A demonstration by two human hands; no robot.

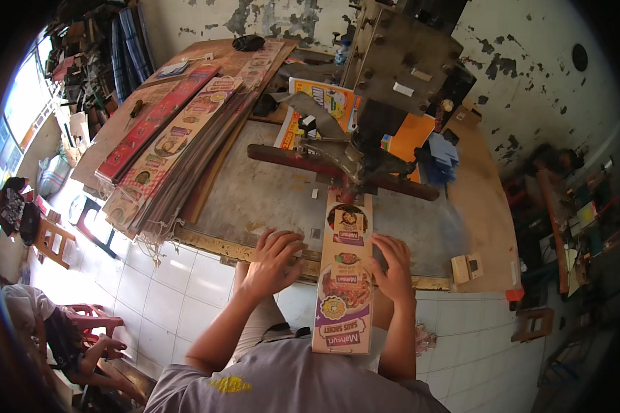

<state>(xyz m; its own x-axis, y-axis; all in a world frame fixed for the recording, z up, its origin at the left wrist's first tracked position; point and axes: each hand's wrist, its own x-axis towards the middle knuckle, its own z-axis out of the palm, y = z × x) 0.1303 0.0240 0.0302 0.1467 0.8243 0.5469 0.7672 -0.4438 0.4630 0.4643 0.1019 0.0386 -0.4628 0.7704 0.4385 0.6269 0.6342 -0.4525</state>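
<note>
Printed panel [344, 289]: long, narrow, cream with purple bands and food pictures; lettering upside down as seen by the wearer. Far end at the dark red crossbar [293, 159] of the press [410, 62], partly hidden there. Middle crosses the front edge of the metal plate [231, 189]; near end overhangs, close to the wearer's grey shirt [296, 378].

Right hand [395, 267]: at the panel's right long edge, fingers bent and loosely spread, thumb at the edge. Cannot tell whether it grasps the panel or only rests against it; underside hidden.

Left hand [274, 261]: released, fingers apart and slightly curved, above the front edge of the plate, left of the panel and apart from it. Nothing seen in it.

Left of the plate: pile of similar printed panels [176, 144], lying obliquely, loose strings at its near end. Red panel [158, 124] alongside, to its left. Both on the brown tabletop [93, 157]. Dark lump [248, 43] near the far edge.

Behind the crossbar: yellow printed sheets [337, 100]; orange sheet [413, 141] to their right. Blue pieces [439, 158] beside the crossbar's right end, blurred. Pale wooden block [466, 267] at the near right corner.

Beyond: white tiled floor [145, 292]; red stool [93, 320] and another person [55, 337], lower left; wall [523, 41] with flaking paint.
</note>
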